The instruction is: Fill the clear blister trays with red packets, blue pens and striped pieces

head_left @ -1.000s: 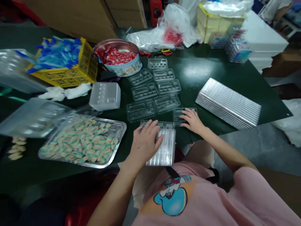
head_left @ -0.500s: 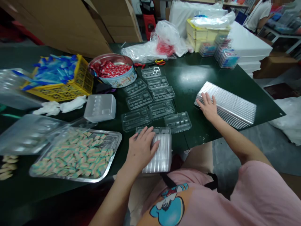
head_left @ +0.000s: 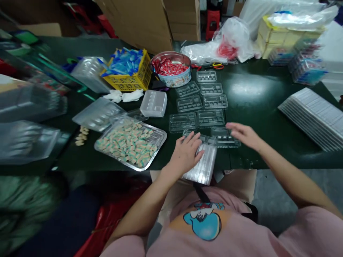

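Note:
My left hand point(head_left: 187, 151) lies with fingers spread on top of a stack of clear plastic blister trays point(head_left: 202, 162) at the table's front edge. Just right of it, my right hand point(head_left: 245, 135) is held out with stretched fingers and nothing in it. Its fingertips are by the right end of a single clear compartmented tray point(head_left: 225, 142); whether they touch cannot be made out. Beyond both hands, several more such trays, among them one tray point(head_left: 210, 118), lie flat in rough rows. A large stack of silvery clear trays point(head_left: 314, 117) stands at the right.
Left of my hands is a metal tray point(head_left: 162, 137) of small striped pieces. Behind it stand a frosted plastic box point(head_left: 154, 103), a yellow basket point(head_left: 147, 73) with blue items, and a round tin point(head_left: 175, 80) of red packets. Scissors point(head_left: 217, 66) lie farther back.
My right hand has left the large stack and come left to the single tray near the left hand. My left hand stays on its stack. The view has swung left.

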{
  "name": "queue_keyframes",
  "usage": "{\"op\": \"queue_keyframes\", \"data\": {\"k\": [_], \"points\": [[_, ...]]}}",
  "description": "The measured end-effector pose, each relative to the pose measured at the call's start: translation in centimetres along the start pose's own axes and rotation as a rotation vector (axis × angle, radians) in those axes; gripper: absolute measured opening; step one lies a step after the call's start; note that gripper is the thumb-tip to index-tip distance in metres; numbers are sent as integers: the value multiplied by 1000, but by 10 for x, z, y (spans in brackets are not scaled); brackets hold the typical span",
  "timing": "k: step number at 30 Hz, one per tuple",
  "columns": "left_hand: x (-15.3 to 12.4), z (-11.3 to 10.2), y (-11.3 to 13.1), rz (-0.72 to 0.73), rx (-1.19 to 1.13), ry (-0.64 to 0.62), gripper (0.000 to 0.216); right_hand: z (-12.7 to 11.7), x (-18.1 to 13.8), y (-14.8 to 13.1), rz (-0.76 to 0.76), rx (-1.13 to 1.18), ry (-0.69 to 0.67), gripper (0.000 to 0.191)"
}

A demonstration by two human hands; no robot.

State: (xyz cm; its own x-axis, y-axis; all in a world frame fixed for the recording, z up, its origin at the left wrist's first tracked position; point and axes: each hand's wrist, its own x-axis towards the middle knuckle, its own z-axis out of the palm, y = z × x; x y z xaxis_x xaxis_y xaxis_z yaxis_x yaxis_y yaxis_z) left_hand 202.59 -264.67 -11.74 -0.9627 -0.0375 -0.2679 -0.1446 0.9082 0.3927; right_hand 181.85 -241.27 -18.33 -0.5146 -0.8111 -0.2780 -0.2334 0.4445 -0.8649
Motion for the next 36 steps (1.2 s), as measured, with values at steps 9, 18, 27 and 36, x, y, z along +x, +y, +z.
{"op": "queue_keyframes", "data": {"k": [9,18,27,36], "points": [[-10,5,0,-70,21,71,30,97,19,-50,84,427,-39,35],[-56,0,0,-247,35,60,32,107,63,-45,75,403,5,31],[-75,-7,9,-315,57,19,33,140,96,-34,109,-62,-187,26],[-77,-3,6,-294,69,50,32,158,88,-51,-152,-599,-75,32]]}}
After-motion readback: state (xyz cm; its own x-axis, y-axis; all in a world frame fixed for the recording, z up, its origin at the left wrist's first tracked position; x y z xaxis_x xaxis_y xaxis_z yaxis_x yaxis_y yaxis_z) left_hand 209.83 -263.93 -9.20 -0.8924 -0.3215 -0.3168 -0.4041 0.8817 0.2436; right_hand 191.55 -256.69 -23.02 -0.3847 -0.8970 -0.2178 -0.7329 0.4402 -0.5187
